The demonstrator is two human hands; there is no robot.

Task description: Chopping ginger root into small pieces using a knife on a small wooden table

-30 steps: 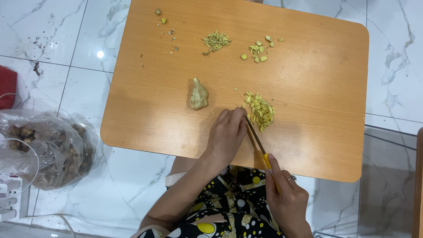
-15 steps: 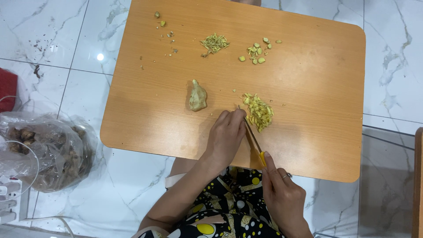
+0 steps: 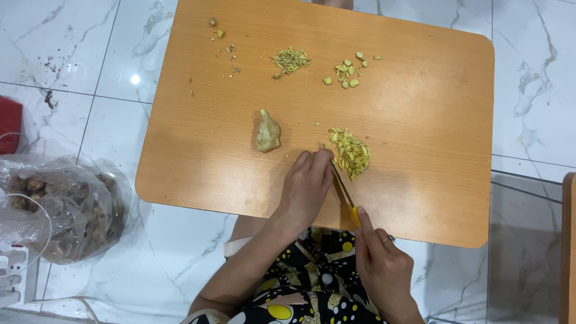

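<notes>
White marble floor tiles surround a low wooden table (image 3: 420, 198) that fills the middle and upper part of the frame. Seen from above, the person sits at its lower edge in a black dress with yellow and white dots.

The right hand (image 3: 384, 270), at the lower centre-right, is closed around the yellow handle of a knife (image 3: 343, 191), whose thin blade runs up and left toward a pile of chopped ginger (image 3: 351, 153). The left hand (image 3: 309, 183) lies just left of the blade, fingers curled down onto the table; it probably pins a small piece under the fingertips, but the hand hides it, so what it holds cannot be told.

Compared with the frames 1.0 s and 0.5 s earlier, both hands and the knife sit in almost the same place, and the chopped pile looks no bigger at this size. That suggests the cutting is in a steady rhythm of short strokes, with little material left under the fingers.

A whole peeled ginger lump (image 3: 268, 132) waits left of centre, apart from the hands. Near the top edge lie 2 small heaps, thin slivers (image 3: 290, 60) and pale chunks (image 3: 348, 69). At lower left sits a clear plastic bag (image 3: 66, 204) of dark roots.
</notes>
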